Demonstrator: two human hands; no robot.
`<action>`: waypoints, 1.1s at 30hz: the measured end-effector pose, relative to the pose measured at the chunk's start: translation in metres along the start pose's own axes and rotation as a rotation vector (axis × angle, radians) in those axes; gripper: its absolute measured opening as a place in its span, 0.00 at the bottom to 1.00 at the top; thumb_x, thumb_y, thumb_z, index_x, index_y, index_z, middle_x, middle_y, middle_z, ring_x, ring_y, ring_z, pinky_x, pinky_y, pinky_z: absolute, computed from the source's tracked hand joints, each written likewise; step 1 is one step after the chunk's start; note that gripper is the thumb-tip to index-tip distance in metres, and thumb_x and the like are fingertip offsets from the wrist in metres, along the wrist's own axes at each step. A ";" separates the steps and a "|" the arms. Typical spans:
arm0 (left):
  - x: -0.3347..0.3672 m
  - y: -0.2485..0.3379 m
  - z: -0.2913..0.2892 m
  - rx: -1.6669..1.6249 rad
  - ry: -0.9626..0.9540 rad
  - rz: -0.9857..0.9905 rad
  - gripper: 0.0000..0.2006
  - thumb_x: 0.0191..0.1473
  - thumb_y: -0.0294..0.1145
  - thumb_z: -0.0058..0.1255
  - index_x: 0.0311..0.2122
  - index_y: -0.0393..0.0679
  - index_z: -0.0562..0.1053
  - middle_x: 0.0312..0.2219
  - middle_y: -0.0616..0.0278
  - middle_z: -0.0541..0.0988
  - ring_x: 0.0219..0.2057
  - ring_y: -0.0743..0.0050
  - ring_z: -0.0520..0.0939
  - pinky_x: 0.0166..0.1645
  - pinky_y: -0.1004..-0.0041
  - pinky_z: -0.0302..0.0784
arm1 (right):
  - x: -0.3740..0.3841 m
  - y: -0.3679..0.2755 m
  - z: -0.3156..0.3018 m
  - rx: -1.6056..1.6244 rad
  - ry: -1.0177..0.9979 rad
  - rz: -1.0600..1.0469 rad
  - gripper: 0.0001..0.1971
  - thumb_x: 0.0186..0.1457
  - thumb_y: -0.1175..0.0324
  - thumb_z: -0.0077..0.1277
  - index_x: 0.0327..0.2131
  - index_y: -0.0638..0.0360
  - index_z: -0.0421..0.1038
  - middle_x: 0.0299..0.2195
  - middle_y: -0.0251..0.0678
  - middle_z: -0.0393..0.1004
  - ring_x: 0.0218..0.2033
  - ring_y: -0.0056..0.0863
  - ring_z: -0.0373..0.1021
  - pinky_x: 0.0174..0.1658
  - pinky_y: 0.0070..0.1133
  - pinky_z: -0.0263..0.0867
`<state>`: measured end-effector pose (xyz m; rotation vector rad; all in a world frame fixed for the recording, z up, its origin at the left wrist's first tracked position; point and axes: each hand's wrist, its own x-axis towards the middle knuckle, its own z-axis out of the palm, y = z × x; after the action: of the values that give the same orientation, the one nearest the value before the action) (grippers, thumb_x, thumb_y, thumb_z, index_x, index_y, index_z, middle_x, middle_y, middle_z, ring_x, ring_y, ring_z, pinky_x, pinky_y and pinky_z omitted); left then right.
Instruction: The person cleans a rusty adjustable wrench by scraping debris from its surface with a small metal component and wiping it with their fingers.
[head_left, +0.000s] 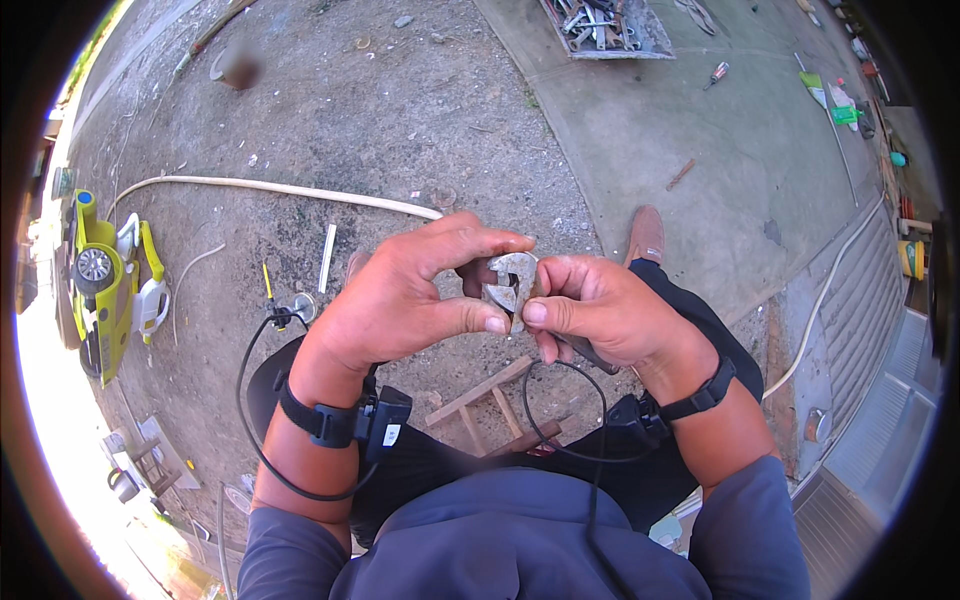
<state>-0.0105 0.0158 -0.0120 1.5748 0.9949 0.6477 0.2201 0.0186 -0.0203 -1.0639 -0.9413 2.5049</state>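
Observation:
A small grey metal piece with a notched, jaw-like opening [517,266] is held up in front of me between both hands; its exact kind I cannot make out. My left hand [395,290] grips it from the left, index finger over the top and thumb along the lower edge. On the other side, my right hand [600,312] pinches its right edge between thumb and fingers. Part of a dark, longish thing shows below the right fingers, mostly hidden by them. Each wrist wears a black strap with a small device and cable.
A metal tray [655,42] of wrenches stands at the far right, with a screwdriver [717,75] near it. A pale hose [290,189] crosses the ground. At left lies a yellow-green wheeled toy [115,290]. A wooden frame [485,393] sits between my legs.

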 end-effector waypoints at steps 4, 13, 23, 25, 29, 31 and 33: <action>0.000 -0.002 0.001 -0.007 0.011 0.021 0.27 0.37 0.32 0.67 0.47 0.40 0.75 0.34 0.62 0.77 0.37 0.69 0.76 0.43 0.72 0.71 | 0.001 -0.001 0.003 -0.018 0.017 0.009 0.09 0.59 0.63 0.53 0.30 0.56 0.67 0.24 0.25 0.70 0.22 0.14 0.69 0.27 0.13 0.62; -0.001 -0.004 -0.001 0.012 0.014 0.031 0.25 0.38 0.29 0.66 0.46 0.41 0.76 0.33 0.62 0.76 0.36 0.69 0.76 0.42 0.72 0.71 | -0.001 -0.005 -0.002 0.066 -0.057 0.058 0.08 0.60 0.64 0.50 0.35 0.59 0.69 0.28 0.26 0.72 0.27 0.15 0.71 0.29 0.13 0.63; 0.000 -0.005 0.002 -0.027 0.003 -0.009 0.26 0.41 0.22 0.62 0.50 0.41 0.73 0.39 0.61 0.76 0.40 0.72 0.76 0.43 0.73 0.74 | 0.002 0.000 -0.005 -0.108 0.039 -0.045 0.07 0.59 0.66 0.52 0.33 0.58 0.68 0.25 0.26 0.71 0.24 0.14 0.70 0.27 0.13 0.63; 0.000 -0.004 0.003 -0.045 -0.004 -0.020 0.26 0.40 0.21 0.62 0.50 0.41 0.73 0.39 0.60 0.76 0.40 0.69 0.77 0.45 0.72 0.74 | 0.001 0.000 -0.004 -0.122 0.041 -0.047 0.07 0.59 0.66 0.52 0.32 0.58 0.68 0.25 0.25 0.70 0.24 0.14 0.69 0.27 0.13 0.63; 0.000 0.000 0.002 0.008 -0.031 -0.010 0.26 0.38 0.21 0.61 0.49 0.41 0.74 0.36 0.59 0.75 0.39 0.66 0.77 0.46 0.71 0.72 | 0.001 -0.001 -0.004 -0.148 0.030 -0.028 0.08 0.58 0.64 0.53 0.32 0.58 0.69 0.24 0.25 0.70 0.23 0.13 0.69 0.27 0.13 0.63; 0.000 0.002 0.000 0.040 -0.035 -0.017 0.26 0.37 0.22 0.62 0.48 0.41 0.74 0.35 0.59 0.75 0.38 0.65 0.77 0.46 0.71 0.71 | 0.001 -0.001 -0.003 -0.155 0.025 -0.023 0.09 0.58 0.64 0.53 0.31 0.58 0.69 0.24 0.25 0.70 0.23 0.13 0.69 0.27 0.13 0.63; 0.000 0.001 0.001 0.013 -0.023 0.001 0.25 0.37 0.23 0.62 0.47 0.41 0.75 0.33 0.60 0.75 0.37 0.65 0.77 0.44 0.71 0.71 | 0.000 -0.001 -0.002 -0.159 0.025 -0.023 0.09 0.58 0.63 0.53 0.32 0.58 0.69 0.24 0.25 0.70 0.23 0.14 0.69 0.27 0.13 0.63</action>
<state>-0.0096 0.0152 -0.0116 1.5912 0.9824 0.6237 0.2209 0.0202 -0.0207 -1.1210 -1.1550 2.4258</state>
